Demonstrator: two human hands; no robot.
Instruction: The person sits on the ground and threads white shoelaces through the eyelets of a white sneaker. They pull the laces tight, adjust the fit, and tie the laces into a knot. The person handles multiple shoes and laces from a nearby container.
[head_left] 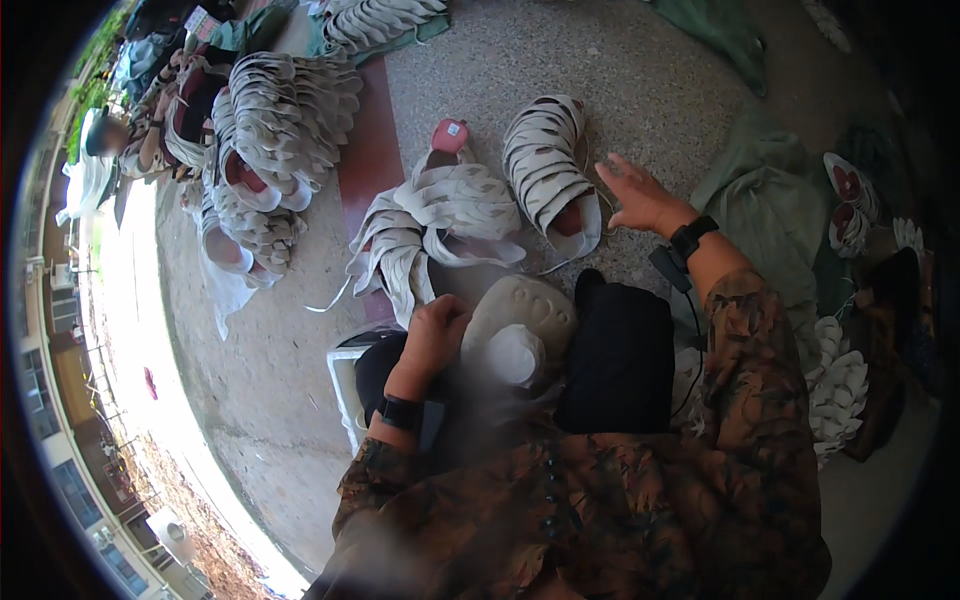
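My right hand (640,195) is raised with its fingers spread and holds nothing. Just left of it, on the speckled floor, lies a curved stack of white shoe uppers (545,165) with red linings. My left hand (437,335) is closed beside my left knee, its fingertips curled out of sight; whatever they may pinch is hidden. Close by lies the near end of another heap of white shoe uppers (455,200), a loose strip trailing from it. Between my knees sits a beige lumpy form (535,305) with rounded bumps, a white round piece (515,355) on it.
Large stacks of white uppers (285,120) lie at the far left, near another person (150,140). Green sacking (750,230) is heaped on the right, beside more white pieces (840,390). A red rounded piece (450,135) with a label rests behind the middle heap.
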